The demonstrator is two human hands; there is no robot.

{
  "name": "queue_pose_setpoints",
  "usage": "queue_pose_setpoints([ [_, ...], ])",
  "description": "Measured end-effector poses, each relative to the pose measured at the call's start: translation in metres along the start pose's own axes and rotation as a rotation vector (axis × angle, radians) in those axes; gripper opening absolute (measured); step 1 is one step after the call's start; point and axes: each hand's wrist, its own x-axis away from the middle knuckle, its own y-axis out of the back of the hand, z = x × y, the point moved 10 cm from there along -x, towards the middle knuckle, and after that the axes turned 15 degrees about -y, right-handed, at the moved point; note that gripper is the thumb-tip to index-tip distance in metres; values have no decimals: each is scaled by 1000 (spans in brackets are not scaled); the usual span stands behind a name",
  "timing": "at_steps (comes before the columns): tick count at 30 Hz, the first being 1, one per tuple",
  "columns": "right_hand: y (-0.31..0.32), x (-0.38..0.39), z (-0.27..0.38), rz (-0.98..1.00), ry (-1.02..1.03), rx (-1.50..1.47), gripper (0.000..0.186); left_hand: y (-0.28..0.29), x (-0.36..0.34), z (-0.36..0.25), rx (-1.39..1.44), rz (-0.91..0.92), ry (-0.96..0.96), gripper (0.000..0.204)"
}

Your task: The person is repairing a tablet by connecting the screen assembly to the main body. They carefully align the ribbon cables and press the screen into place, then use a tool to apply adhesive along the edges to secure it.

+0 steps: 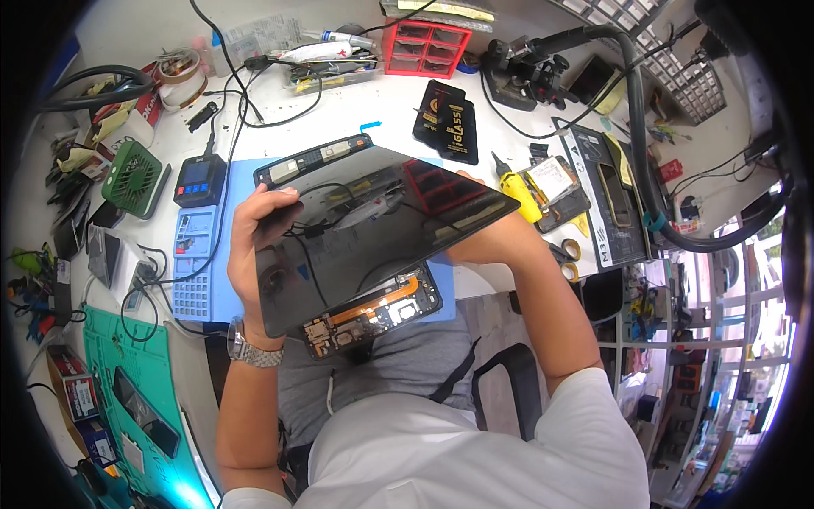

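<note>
Raised in front of me is an opened tablet. Its dark glossy screen [373, 229] is tilted and reflects the bench. Behind and under the screen the tablet's housing shows, with exposed circuit boards and an orange flex cable [377, 305] at the near edge. My left hand [248, 246] is closed round the left edge, thumb on the front and a metal watch on the wrist. At the right end my right hand [475, 244] grips the tablet from behind; the screen covers most of its fingers. A blue work mat [227, 276] lies below.
Left stand a small device with a screen [200, 180] and a green fan [136, 180]. Right lie a yellow bottle [520, 197], tape rolls [570, 259] and an opened phone [555, 195]. Black glass packets [447, 121], a red drawer box [426, 48] and a microscope [530, 75] stand farther back. Cables cross the bench.
</note>
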Motion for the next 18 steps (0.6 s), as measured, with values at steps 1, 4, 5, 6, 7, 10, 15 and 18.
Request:
queue_pose_setpoints([
  [1,6,3,-1,-17,4,-5,42,1,-1,-1,-12,5,-9,41],
  [4,20,20,-3,-177,59,-171,37,2,-7,-13,-152,80,-111,40],
  [5,24,30,-5,-256,77,-248,36,2,-8,-16,-191,103,-147,39],
  [6,27,43,-4,-399,115,-292,33,0,-8,-16,-191,106,-158,39],
  [7,27,56,3,-486,176,-205,33,0,-8,-14,-180,98,-145,39],
  [10,20,89,15,-716,346,-10,33,1,-5,-9,-131,59,-70,41],
  [15,7,103,13,-761,396,23,34,1,-7,-16,-176,69,-110,47],
  [18,4,104,13,-752,400,27,34,0,-3,-14,-170,45,-114,49],
])
